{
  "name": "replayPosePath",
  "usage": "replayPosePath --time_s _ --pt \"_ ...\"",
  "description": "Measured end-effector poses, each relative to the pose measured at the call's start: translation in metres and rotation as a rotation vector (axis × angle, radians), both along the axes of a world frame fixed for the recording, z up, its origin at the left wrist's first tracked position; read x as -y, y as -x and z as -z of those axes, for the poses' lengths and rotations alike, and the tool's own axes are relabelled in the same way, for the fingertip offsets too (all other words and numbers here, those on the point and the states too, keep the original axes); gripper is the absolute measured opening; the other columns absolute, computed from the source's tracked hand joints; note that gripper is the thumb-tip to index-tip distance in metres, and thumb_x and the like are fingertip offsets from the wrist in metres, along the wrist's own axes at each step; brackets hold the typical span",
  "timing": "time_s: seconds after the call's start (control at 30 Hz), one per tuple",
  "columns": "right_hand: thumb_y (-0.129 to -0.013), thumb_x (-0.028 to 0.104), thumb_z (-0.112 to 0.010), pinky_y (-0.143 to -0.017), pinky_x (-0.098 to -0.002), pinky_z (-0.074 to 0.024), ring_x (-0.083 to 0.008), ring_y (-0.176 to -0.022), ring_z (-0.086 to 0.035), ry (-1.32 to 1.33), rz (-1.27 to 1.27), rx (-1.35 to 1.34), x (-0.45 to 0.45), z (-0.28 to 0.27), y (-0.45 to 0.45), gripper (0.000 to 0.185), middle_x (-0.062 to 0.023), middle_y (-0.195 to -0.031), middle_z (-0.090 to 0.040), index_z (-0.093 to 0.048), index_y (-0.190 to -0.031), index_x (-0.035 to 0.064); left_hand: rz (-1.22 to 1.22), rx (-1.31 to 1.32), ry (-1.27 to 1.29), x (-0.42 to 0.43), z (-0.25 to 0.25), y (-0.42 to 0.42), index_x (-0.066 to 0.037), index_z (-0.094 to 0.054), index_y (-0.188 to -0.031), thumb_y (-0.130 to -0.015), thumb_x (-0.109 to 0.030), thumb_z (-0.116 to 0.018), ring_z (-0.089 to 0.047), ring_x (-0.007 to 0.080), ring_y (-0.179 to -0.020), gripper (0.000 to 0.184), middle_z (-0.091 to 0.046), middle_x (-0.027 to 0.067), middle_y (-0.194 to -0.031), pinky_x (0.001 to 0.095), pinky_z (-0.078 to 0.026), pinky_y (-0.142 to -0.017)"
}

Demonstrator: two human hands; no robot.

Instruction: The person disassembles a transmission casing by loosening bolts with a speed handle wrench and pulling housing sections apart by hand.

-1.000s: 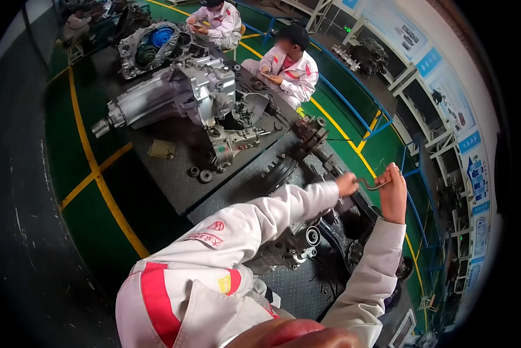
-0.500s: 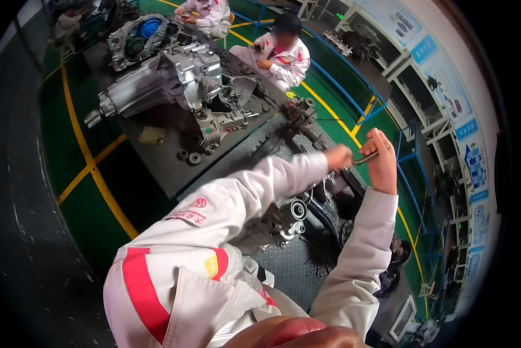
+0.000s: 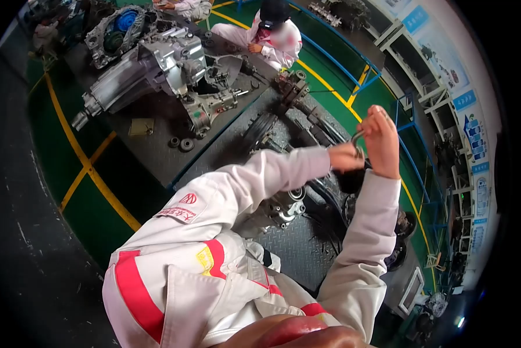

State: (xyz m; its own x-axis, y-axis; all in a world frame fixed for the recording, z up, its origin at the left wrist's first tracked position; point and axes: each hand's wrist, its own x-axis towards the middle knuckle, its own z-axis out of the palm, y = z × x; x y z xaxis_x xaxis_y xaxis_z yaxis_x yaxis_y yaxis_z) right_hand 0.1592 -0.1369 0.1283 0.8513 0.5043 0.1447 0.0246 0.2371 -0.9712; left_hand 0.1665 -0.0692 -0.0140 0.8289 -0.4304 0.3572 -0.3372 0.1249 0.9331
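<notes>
Out in front of me, both hands meet over the far right part of the metal bench, at a thin curved metal piece (image 3: 357,139) that looks like part of a ring. My right hand (image 3: 382,142) is raised with its fingers curled over the upper end of the piece. Slightly blurred, my left hand (image 3: 346,158) closes on its lower end. Below my forearms stand a metal housing with a round bore (image 3: 285,210) and dark axle-like parts (image 3: 324,194), partly hidden by my left sleeve.
A large silver gearbox (image 3: 150,69) lies on the bench (image 3: 156,153) at upper left, near an open casing (image 3: 124,32) and small round parts (image 3: 185,144). A seated co-worker (image 3: 272,40) is beyond the bench. Blue railings (image 3: 330,55) and shelves run along the right.
The curved metal piece has turned from nearly level to more upright between my hands. My view has shifted, so the bench parts appear further up and left.
</notes>
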Motion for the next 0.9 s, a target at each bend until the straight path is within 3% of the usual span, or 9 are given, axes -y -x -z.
replayPosePath --time_s 0.1,0.13,0.33,0.43,0.57,0.7,0.77,0.83,0.9 --pt "-0.093 0.019 -0.053 -0.064 -0.0272 -0.0419 -0.0101 -0.061 -0.042 0.118 0.039 0.087 0.009 0.006 -0.028 0.018 0.0026 -0.065 -0.041 -0.053 -0.092 0.0015 -0.637 0.23 -0.174 -0.036 0.027 -0.057 -0.002 -0.065 -0.082 -0.079 -0.024 -0.059 -0.062 0.0152 -0.068 0.023 -0.066 0.0103 -0.076 0.0309 -0.05 -0.061" --pt "-0.092 0.019 -0.053 -0.065 -0.027 -0.0421 -0.0106 -0.063 -0.044 0.066 0.051 0.02 0.012 0.009 -0.043 0.018 0.0018 -0.067 -0.042 -0.053 -0.093 0.0012 -0.65 0.105 0.006 -0.055 0.041 -0.074 -0.001 -0.064 -0.09 -0.077 -0.022 -0.064 -0.063 0.0177 -0.074 0.024 -0.067 0.0127 -0.078 0.0341 -0.051 -0.066" --pt "-0.092 0.019 -0.054 -0.063 -0.0277 -0.0422 -0.0115 -0.065 -0.048 0.043 0.105 -0.039 -0.004 0.004 -0.041 0.018 0.0005 -0.069 -0.045 -0.053 -0.093 0.0007 0.154 -0.343 0.104 -0.106 -0.02 0.048 -0.004 -0.056 -0.097 -0.091 -0.018 -0.054 -0.051 0.0084 -0.05 0.015 -0.052 -0.0002 -0.064 0.022 -0.04 -0.048" --pt "-0.091 0.019 -0.055 -0.062 -0.0265 -0.041 -0.0109 -0.063 -0.046 0.02 0.062 -0.024 -0.011 -0.006 -0.004 0.018 0.0008 -0.067 -0.044 -0.054 -0.091 0.0003 0.467 -0.141 -0.017 -0.046 -0.02 0.073 -0.005 -0.054 -0.096 -0.092 -0.021 -0.052 -0.051 0.0082 -0.052 0.017 -0.049 -0.0012 -0.069 0.0229 -0.042 -0.049" --pt "-0.091 0.018 -0.055 -0.058 -0.0247 -0.0382 -0.0086 -0.059 -0.044 0.073 -0.057 -0.036 -0.002 -0.014 0.024 0.018 0.0018 -0.061 -0.042 -0.057 -0.091 -0.0001 0.046 0.281 -0.08 -0.004 -0.007 0.022 -0.002 -0.06 -0.088 -0.086 -0.02 -0.054 -0.056 0.0206 -0.059 0.019 -0.059 0.0125 -0.072 0.038 -0.045 -0.057" --pt "-0.091 0.017 -0.055 -0.061 -0.0262 -0.0412 -0.0101 -0.061 -0.046 0.187 0.089 0.041 0.023 0.002 -0.031 0.017 0.0008 -0.064 -0.044 -0.055 -0.093 0.0005 -0.496 0.339 0.014 -0.052 0.042 -0.069 -0.003 -0.056 -0.09 -0.087 -0.023 -0.058 -0.054 0.0174 -0.057 0.021 -0.058 0.005 -0.07 0.0357 -0.045 -0.053" --pt "-0.091 0.017 -0.054 -0.065 -0.0283 -0.0437 -0.0111 -0.064 -0.048 0.003 0.164 -0.061 0.028 0.014 -0.055 0.016 0.0003 -0.069 -0.046 -0.055 -0.094 0.0008 -0.115 -0.176 -0.04 -0.099 0.0 -0.015 -0.005 -0.053 -0.096 -0.089 -0.025 -0.058 -0.049 0.0104 -0.053 0.022 -0.052 -0.0006 -0.066 0.0282 -0.043 -0.049" --pt "-0.091 0.016 -0.053 -0.067 -0.0299 -0.0447 -0.0116 -0.066 -0.048 -0.012 0.152 -0.054 0.019 0.015 -0.056 0.015 0.0002 -0.073 -0.047 -0.054 -0.096 0.001 0.059 -0.376 0.136 -0.097 -0.009 0.031 -0.008 -0.053 -0.099 -0.09 -0.022 -0.056 -0.042 0.0048 -0.05 0.017 -0.046 -0.0034 -0.062 0.0215 -0.035 -0.046" --pt "-0.09 0.016 -0.054 -0.066 -0.0284 -0.0441 -0.0111 -0.064 -0.048 -0.024 0.052 -0.032 0.001 0.006 -0.036 0.016 0.0002 -0.069 -0.046 -0.054 -0.097 0.0015 0.4 -0.366 0.08 -0.074 -0.014 0.059 -0.004 -0.053 -0.1 -0.091 -0.023 -0.055 -0.049 0.0095 -0.059 0.021 -0.05 -0.0002 -0.068 0.0258 -0.041 -0.053"
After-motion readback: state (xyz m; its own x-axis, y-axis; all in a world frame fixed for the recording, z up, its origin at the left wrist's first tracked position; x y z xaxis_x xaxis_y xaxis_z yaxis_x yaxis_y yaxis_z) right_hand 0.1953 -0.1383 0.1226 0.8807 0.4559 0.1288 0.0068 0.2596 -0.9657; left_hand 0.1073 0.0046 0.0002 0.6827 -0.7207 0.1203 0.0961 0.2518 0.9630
